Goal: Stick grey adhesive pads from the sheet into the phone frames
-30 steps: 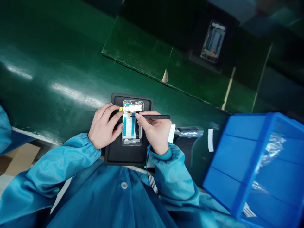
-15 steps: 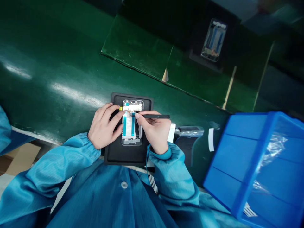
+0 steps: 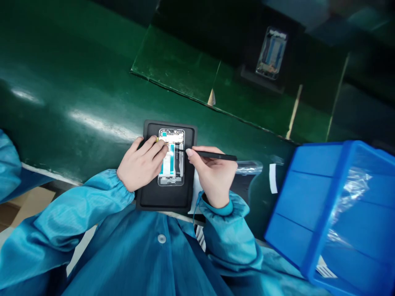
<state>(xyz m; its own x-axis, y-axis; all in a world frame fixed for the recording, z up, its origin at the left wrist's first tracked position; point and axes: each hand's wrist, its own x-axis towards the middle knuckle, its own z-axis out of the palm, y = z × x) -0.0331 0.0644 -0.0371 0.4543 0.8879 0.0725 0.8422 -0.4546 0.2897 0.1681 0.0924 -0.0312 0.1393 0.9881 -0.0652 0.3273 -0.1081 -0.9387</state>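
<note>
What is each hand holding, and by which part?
The right hand pinches a thin black tool near its front end. The left hand grips nothing; its fingertips rest on the open phone in the black tray.

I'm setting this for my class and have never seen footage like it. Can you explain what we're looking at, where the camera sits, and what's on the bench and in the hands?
There is no machine here: a person in a blue coat works with bare hands. The one camera is worn on their head and looks down. On the green bench lies a black tray, and on it an opened phone. The left hand rests its fingers on the phone. The right hand holds a thin black stick, its tip at the phone. A blue bin stands to the right.
</note>
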